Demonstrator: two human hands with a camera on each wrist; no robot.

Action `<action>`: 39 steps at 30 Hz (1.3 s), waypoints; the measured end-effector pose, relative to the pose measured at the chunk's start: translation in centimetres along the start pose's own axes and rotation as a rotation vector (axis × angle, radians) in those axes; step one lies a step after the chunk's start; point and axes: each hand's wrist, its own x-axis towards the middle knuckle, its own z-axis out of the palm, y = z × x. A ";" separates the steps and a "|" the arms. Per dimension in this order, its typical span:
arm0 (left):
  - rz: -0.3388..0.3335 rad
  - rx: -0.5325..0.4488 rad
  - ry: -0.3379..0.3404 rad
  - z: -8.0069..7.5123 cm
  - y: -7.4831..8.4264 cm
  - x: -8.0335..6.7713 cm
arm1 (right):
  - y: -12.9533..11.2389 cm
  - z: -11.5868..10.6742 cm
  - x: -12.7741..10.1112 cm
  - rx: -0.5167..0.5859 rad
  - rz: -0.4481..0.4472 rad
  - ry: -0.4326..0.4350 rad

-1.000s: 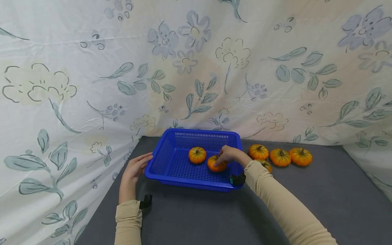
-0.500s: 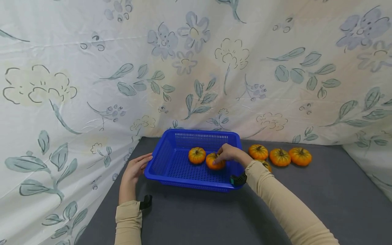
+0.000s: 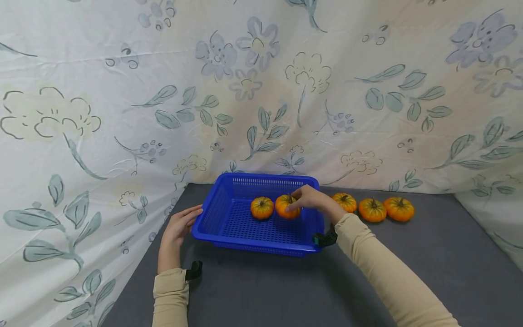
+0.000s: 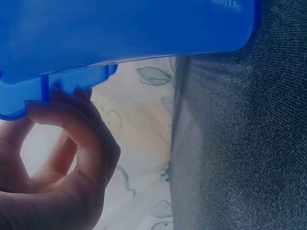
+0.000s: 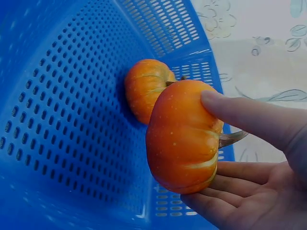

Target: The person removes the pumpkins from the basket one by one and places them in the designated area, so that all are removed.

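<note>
A blue plastic basket (image 3: 253, 245) with slotted walls stands on the dark table. My left hand (image 3: 180, 225) is at its left side; in the left wrist view the curled fingers (image 4: 84, 129) hold the rim. Inside the basket, my right hand (image 3: 312, 200) grips a small orange pumpkin (image 5: 180, 136) between thumb and fingers, its stem toward the palm. This pumpkin appears raised off the basket floor. Just left of it, a second pumpkin (image 3: 262, 208) sits on the basket floor, partly hidden behind the held one in the right wrist view.
To the right of the basket, several more pumpkins lie on the table (image 3: 261, 290), among them a right-hand pumpkin (image 3: 399, 209), a middle one (image 3: 372, 210) and one partly behind my right wrist (image 3: 345, 201). A floral cloth (image 3: 261, 113) hangs behind the table.
My right hand has moved the held pumpkin away from me and upward, alongside the other pumpkin. My right forearm now covers the nearest pumpkin on the table. The left hand stays at the rim.
</note>
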 end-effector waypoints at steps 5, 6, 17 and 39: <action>-0.008 -0.009 -0.006 0.0 0.0 -0.1 | -0.2 -0.7 -0.8 0.005 -0.028 -0.002; -0.010 -0.010 -0.002 0.1 0.0 -0.1 | -0.1 -0.8 -0.9 0.007 -0.035 -0.004; -0.003 0.012 0.009 0.2 0.0 -0.1 | 0.6 -2.4 -2.7 0.057 -0.041 0.033; -0.010 -0.002 0.000 0.0 0.1 -0.1 | 4.4 -6.3 -6.9 0.116 -0.008 0.103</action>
